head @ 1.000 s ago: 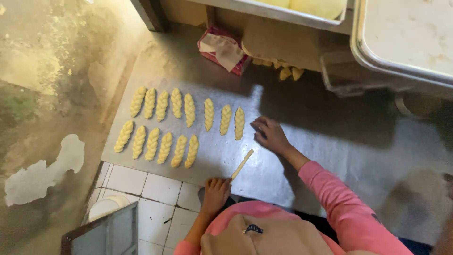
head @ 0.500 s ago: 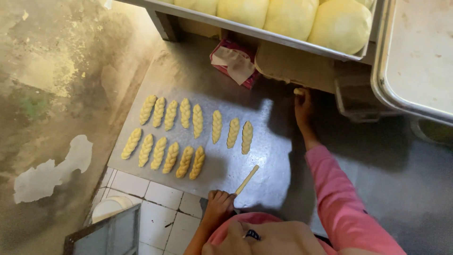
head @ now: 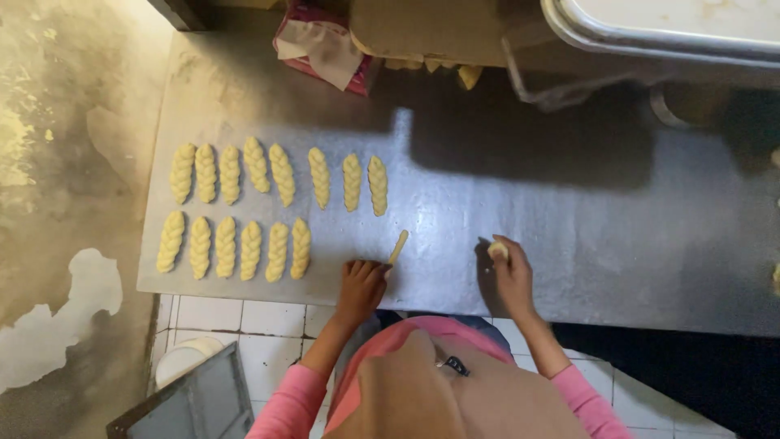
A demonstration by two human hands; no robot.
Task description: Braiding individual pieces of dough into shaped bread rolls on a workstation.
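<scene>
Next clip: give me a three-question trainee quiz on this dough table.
1. How many braided pieces lie in the row farther from the person?
2. True or false: the right hand holds a lump of dough.
3. The left hand rests beside: A) a dough stick; B) a knife; C) a rolling pin.

Key: 1. eight; 2. true; 3. A

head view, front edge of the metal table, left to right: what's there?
Lower row of braided dough pieces → left hand → thin dough strip → right hand holding a small dough lump → bare steel tabletop.
</scene>
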